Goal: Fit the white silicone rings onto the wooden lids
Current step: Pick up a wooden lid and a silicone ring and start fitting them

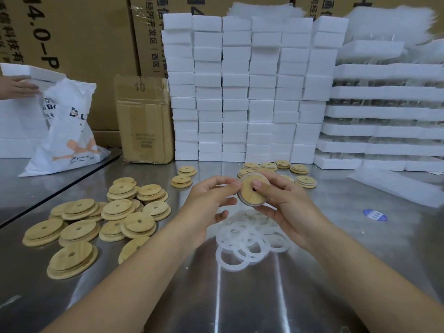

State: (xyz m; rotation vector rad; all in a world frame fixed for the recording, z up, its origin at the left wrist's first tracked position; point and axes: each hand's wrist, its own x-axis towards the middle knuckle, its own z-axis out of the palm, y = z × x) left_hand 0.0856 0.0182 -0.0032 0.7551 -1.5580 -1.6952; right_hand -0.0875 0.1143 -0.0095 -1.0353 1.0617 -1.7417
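Note:
I hold one round wooden lid [248,192] upright above the metal table, its centre hole facing me and a white silicone ring around its rim. My right hand [286,203] grips it, thumb on its face and fingers behind. My left hand [211,198] pinches the lid's left edge with its fingertips. Below my hands lies a loose heap of white silicone rings [249,239]. A pile of bare wooden lids [96,217] spreads over the table to the left. Several more lids [298,169] lie in small stacks beyond my hands.
White foam blocks [242,92] are stacked in a wall at the back, with foam trays [384,111] on the right. A cardboard box [144,121] and a white bag [72,131] stand at the back left, where another person's hand [16,87] touches foam. A blue sticker [375,215] lies at right.

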